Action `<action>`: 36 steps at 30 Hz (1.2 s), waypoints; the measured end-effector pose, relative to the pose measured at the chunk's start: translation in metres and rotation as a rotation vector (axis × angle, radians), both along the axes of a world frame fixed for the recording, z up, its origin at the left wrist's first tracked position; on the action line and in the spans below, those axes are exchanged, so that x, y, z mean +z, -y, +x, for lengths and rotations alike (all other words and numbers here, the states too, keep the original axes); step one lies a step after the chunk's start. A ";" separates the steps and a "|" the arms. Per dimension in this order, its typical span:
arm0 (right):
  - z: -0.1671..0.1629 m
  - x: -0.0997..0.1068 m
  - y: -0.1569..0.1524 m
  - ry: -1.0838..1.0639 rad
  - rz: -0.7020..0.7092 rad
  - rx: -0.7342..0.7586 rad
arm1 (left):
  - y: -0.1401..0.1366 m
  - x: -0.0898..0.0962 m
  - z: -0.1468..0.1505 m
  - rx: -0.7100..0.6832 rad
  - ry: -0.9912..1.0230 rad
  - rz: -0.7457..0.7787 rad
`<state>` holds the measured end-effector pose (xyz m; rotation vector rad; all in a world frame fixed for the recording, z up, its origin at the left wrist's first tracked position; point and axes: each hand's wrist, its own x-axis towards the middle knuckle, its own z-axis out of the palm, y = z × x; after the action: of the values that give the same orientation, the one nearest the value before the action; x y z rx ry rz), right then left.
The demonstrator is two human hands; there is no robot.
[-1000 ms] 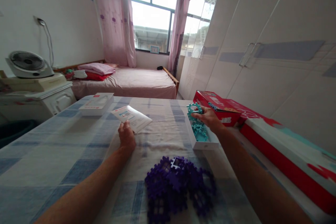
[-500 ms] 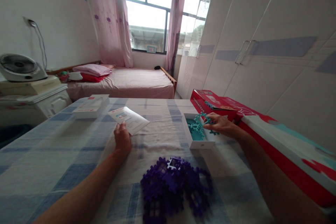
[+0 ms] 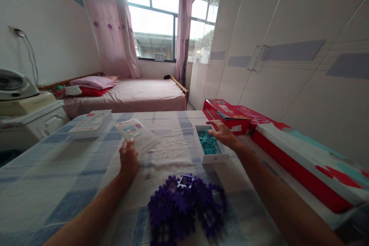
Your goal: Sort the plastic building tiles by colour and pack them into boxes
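Observation:
My left hand (image 3: 128,157) is closed on the near edge of a white printed paper packet (image 3: 141,132), which tilts above the table. At the right, my right hand (image 3: 223,132) is over a shallow white box (image 3: 213,158), its fingers apart and nothing seen in them. Teal gear-edged plastic pieces (image 3: 208,144) lie inside that box, close under my right fingertips. Nearest to me sits a heap of dark purple interlocking plastic pieces (image 3: 184,205), some with window-like frames; its near side is blurred.
A white box lid (image 3: 91,123) rests at the table's far left. Along the right side are a red box (image 3: 226,115) and a long red and white box (image 3: 300,161). The table has a blue and white checked cloth (image 3: 95,177). Beyond it stands a bed (image 3: 138,92).
My right hand has let go of the teal piece it held, which is now down in the white box. The paper packet tilts a little differently. The whole view has shifted slightly.

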<state>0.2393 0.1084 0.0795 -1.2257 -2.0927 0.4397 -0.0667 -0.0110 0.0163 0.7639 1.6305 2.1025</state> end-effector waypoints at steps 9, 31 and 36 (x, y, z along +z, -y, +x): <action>-0.012 0.006 0.055 -0.190 -0.120 0.060 | 0.010 0.029 0.045 -0.685 0.205 0.008; 0.037 -0.045 0.047 -0.093 -0.116 -0.304 | -0.023 0.038 0.169 -0.942 -0.148 -0.061; 0.024 -0.053 0.050 -0.086 -0.149 -0.208 | -0.011 0.033 0.182 -0.941 0.003 -0.067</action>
<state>0.2634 0.0589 0.0264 -1.4669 -1.8640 0.5507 0.1154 0.0000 0.0491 1.1943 1.0014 1.3526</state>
